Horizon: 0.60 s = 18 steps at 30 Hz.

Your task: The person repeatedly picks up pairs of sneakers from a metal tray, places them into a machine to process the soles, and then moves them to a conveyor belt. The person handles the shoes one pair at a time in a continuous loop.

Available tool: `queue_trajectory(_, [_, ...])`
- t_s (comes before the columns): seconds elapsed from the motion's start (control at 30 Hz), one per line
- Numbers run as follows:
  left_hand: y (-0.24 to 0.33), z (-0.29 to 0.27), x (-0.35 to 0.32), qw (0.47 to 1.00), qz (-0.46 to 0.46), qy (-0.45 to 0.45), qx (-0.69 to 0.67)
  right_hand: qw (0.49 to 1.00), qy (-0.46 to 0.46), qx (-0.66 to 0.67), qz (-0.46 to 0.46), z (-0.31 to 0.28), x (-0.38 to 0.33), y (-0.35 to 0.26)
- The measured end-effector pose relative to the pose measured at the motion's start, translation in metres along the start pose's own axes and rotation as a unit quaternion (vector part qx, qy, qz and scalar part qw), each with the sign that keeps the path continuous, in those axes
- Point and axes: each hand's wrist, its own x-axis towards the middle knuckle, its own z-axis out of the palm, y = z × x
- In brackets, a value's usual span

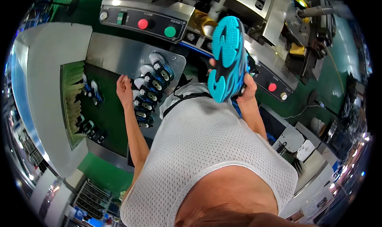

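My right hand (249, 87) is closed around a sports shoe (228, 60) with a turquoise and black sole. The shoe is raised in front of the machine, its sole turned to my view and its upper mostly hidden behind it. Out to the left, my left hand (124, 92) hangs with nothing in it, its fingers loosely bent. Just right of that hand, several dark blue and black shoes with whitish parts (148, 92) lie in a slanting row on a metal shelf (109, 50). A gap separates my left hand from them.
A machine control panel (143, 23) with red and green buttons runs across the front. A second panel (272, 87) is at the right. Left of the shelf, a dark green conveyor belt (109, 123) carries more shoes past a fringed opening (72, 103) in a white housing (47, 68).
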Motion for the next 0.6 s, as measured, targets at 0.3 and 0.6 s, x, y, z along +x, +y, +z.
queue_trajectory(0.3, [-0.12, 0.02, -0.005, 0.996, 0.04, 0.018, 0.081, 0.997, 0.074, 0.034, -0.006, 0.021, 0.005, 0.022])
queue_trajectory(0.6, [-0.104, 0.077, -0.002, 0.949, 0.176, -0.038, 0.26, 0.996, 0.069, -0.046, -0.027, 0.041, 0.023, 0.025])
